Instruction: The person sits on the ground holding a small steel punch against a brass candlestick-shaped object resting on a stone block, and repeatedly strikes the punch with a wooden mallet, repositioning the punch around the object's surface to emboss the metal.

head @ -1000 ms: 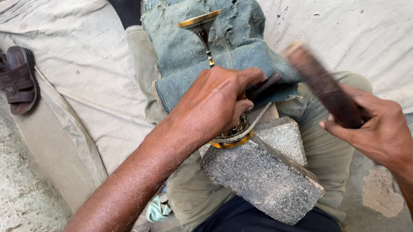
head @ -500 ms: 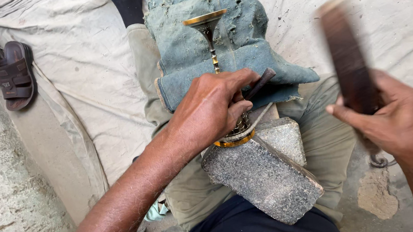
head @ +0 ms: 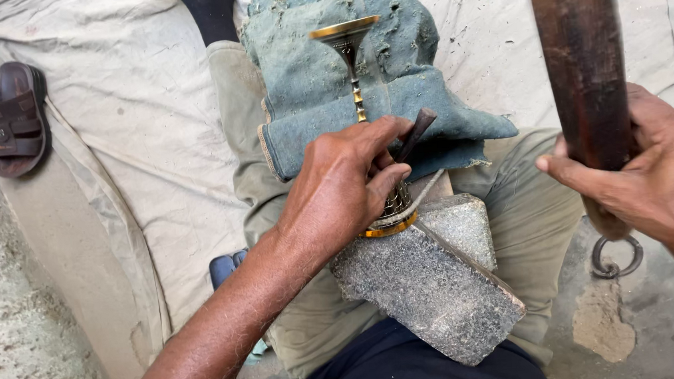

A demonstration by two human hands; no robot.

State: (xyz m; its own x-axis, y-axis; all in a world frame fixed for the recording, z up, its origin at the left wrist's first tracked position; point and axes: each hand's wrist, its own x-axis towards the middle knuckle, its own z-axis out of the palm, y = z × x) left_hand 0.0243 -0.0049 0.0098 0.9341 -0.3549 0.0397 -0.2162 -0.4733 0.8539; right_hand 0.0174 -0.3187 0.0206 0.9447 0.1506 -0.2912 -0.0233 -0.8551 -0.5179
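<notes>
Brass goblet-shaped piece (head: 357, 92) lying on its side across folded denim cloth (head: 321, 86) on the lap, patterned end resting on grey stone block (head: 433, 286). Left hand (head: 345, 185) clenched over that end, pinching dark punch (head: 414, 131) against the metal. Right hand (head: 657, 176) gripping raised wooden mallet (head: 583, 58), blurred. Likely risks: a glancing blow skidding off the slanted punch onto the left fingers (head: 388, 179); piece rolling on the stone edge; too heavy a strike denting thin metal or bending the slim stem.
</notes>
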